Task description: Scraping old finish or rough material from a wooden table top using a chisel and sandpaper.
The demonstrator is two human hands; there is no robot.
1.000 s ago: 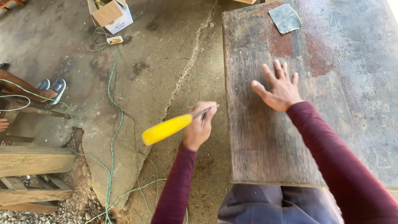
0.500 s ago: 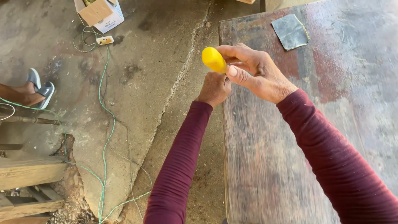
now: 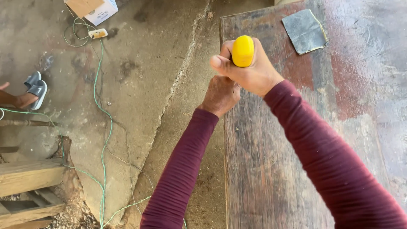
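I saw a worn board (image 3: 296,140) over cracked concrete (image 3: 140,85), green wire (image 3: 101,127) beside, my right hand (image 3: 250,70) wrapped tight around the yellow handle (image 3: 243,51) at the board's edge, left hand (image 3: 220,95) fisted just beneath.

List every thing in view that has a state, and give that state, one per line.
Right hand: closed around the yellow handle, end toward the camera.
Left hand: fisted just below the right hand.
Sandpaper sheet: flat on the wooden board.
Green cord: loose on the floor.
Cardboard box: flap open.
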